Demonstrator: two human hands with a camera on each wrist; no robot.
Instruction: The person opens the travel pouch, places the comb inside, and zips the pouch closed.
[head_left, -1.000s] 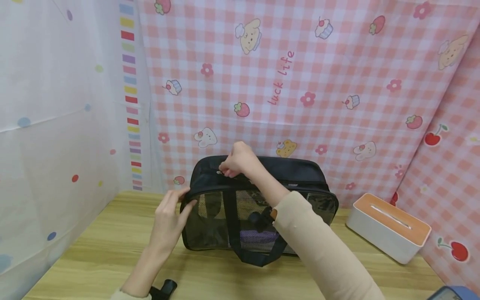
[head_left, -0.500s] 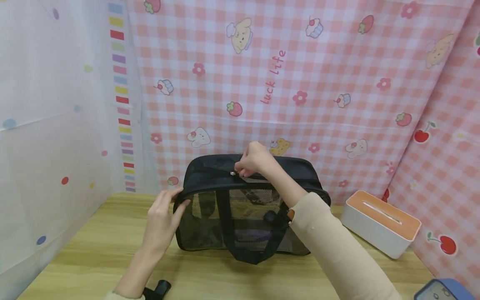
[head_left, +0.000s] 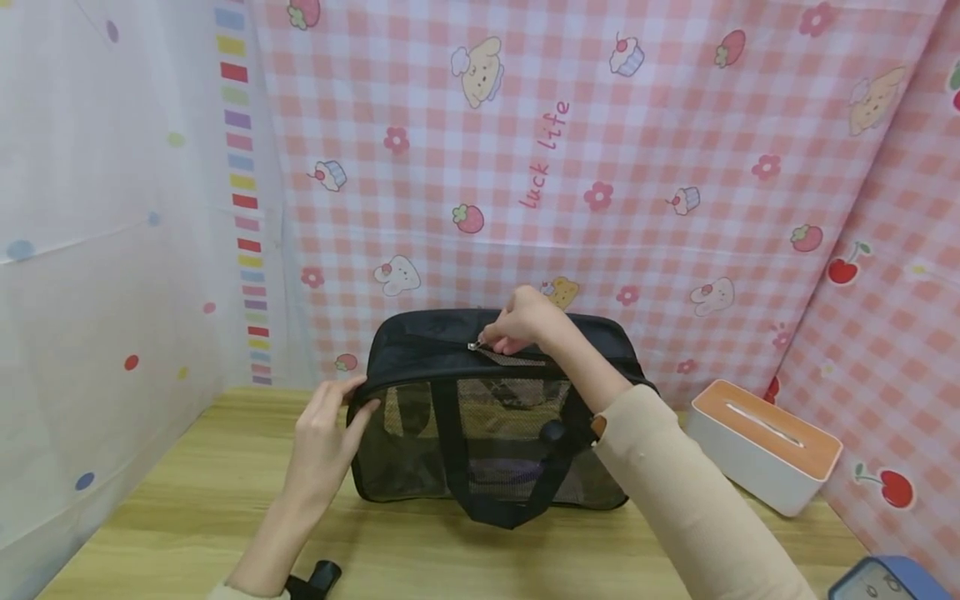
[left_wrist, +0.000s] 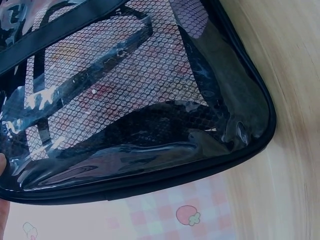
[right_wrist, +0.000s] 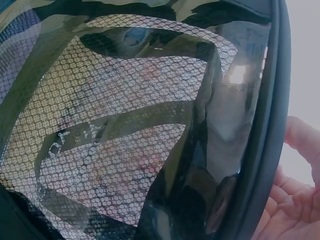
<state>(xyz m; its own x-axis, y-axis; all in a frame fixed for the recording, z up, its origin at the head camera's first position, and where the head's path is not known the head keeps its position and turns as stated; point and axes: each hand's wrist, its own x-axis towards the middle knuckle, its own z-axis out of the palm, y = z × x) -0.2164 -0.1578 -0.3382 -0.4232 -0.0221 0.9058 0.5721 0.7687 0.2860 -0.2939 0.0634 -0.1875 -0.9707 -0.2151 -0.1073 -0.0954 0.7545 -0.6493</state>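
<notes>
A black bag (head_left: 408,462) with see-through mesh and clear panels stands upright in the head view, its strap handle (head_left: 512,515) hanging down the front. My right hand (head_left: 528,321) is over the bag's top and pinches the metal zipper pull (head_left: 474,346). Right of the pull the zipper gapes and mesh shows through; to its left the seam lies together. My left hand (head_left: 322,446) grips the bag's upper left corner, thumb in front. In the left wrist view the bag's clear panel (left_wrist: 125,165) fills most of the picture. Right-hand fingers (right_wrist: 295,200) appear beyond the bag's edge in the right wrist view.
A white tissue box (head_left: 757,454) with an orange lid stands right of the bag. A blue-rimmed object (head_left: 892,579) is cut off at the lower right. Pink checked cloth (head_left: 570,167) hangs directly behind the bag, above the wooden table (head_left: 420,550).
My right hand has drawn the zipper pull to the right along the bag's top. The left hand keeps its grip on the corner. The head view has shifted slightly.
</notes>
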